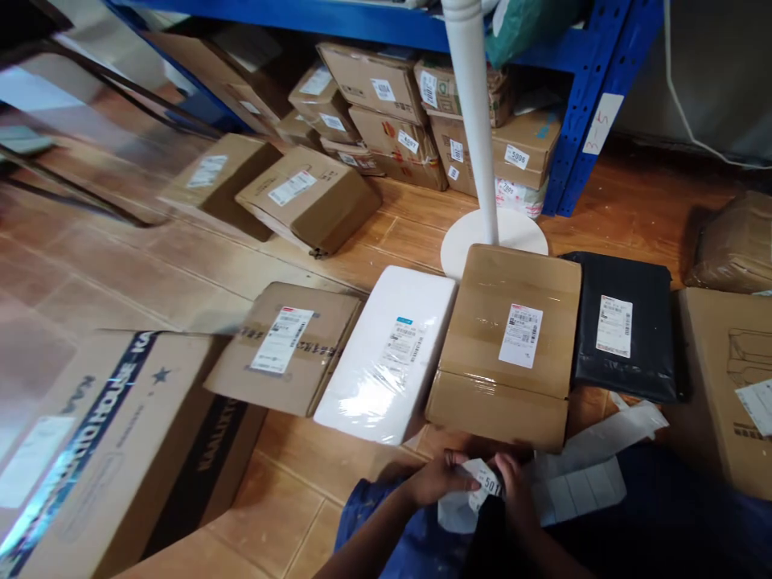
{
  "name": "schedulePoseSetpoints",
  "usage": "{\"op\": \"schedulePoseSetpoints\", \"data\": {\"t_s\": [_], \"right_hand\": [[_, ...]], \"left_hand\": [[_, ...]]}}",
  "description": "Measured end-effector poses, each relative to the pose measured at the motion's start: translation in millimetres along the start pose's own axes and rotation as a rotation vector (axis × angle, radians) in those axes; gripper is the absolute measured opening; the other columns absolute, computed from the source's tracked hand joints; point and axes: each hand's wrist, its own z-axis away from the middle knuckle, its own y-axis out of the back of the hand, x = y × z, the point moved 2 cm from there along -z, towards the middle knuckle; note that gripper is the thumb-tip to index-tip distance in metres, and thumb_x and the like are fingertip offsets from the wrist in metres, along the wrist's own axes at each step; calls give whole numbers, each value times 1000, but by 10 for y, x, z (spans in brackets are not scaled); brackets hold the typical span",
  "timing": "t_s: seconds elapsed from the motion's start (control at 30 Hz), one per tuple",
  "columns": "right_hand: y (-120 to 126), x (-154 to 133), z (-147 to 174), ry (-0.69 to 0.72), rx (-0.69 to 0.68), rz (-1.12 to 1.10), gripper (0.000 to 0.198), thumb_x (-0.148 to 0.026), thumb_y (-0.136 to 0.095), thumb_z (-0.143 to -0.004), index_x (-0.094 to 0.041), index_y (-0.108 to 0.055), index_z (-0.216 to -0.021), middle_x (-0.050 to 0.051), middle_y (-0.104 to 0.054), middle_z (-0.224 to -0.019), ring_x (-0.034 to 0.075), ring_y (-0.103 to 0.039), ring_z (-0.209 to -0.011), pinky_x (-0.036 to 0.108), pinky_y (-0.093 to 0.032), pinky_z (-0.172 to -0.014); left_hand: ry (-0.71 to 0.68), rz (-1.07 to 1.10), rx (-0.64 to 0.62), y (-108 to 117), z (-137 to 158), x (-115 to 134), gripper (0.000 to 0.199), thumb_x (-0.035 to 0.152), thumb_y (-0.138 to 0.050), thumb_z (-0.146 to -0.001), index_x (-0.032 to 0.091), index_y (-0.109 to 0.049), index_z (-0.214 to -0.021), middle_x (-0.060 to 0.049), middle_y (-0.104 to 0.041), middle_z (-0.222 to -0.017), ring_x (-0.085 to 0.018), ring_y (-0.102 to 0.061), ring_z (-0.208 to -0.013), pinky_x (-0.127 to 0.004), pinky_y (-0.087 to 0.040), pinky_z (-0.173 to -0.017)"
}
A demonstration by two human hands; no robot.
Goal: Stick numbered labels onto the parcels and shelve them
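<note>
A blue shelf rack (579, 104) stands at the back, its lowest level stacked with taped cardboard parcels (386, 88). On the tiled floor (150, 273), the landmark is the brown taped box (510, 346) lying in the middle, label up. Far left of it and nearer the camera lies a large printed carton (102, 450). Directly behind the brown taped box rises a white pole (476, 121) on a round base. To its right, touching it, lies a black mailer bag (627, 330), and beyond that a large cardboard box (729, 378). Against its left side lies a white wrapped parcel (389, 354), then a flat brown parcel (289, 346) further left. Two more cartons (307, 197) sit well behind and left of it.

Just in front of the brown taped box, near its front edge, both hands meet over a small white label slip (486, 482) with printed digits. The left hand (437, 478) pinches its left side; the right hand (512, 478) pinches its right side. White backing sheets (585, 482) lie just right of the hands.
</note>
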Motion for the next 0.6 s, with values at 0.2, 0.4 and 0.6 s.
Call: {"op": "schedulePoseSetpoints", "data": {"t_s": [0.2,0.4,0.6], "right_hand": [[62,-679,110,-83,-297,-212,65,-74,-74,-66,-19,-73,-100,11,-78,-97,30,-70,-89,40,-56,-81],[429,-1173,-416,6,-351,-138,55,-70,-80,-61,-19,-67,-79,5,-73,-78,24,-66,-75,34,-53,-70],[1127,-1676,-680,13,-485,-23,45,-57,-82,-64,-20,-62,-81,-3,-61,-69,15,-57,-67,26,-45,-61]], "left_hand": [[-277,151,151,4,82,329,42,53,-88,-54,16,-77,-70,-1,-71,-69,-14,-58,-64,-27,-48,-68],[-545,191,406,-282,30,780,52,63,-83,-58,16,-74,-80,-2,-69,-75,-16,-58,-70,-28,-49,-71],[-756,-177,418,-717,3,1382,39,54,-68,-79,18,-63,-64,0,-59,-62,-14,-53,-63,-26,-41,-62]]}}
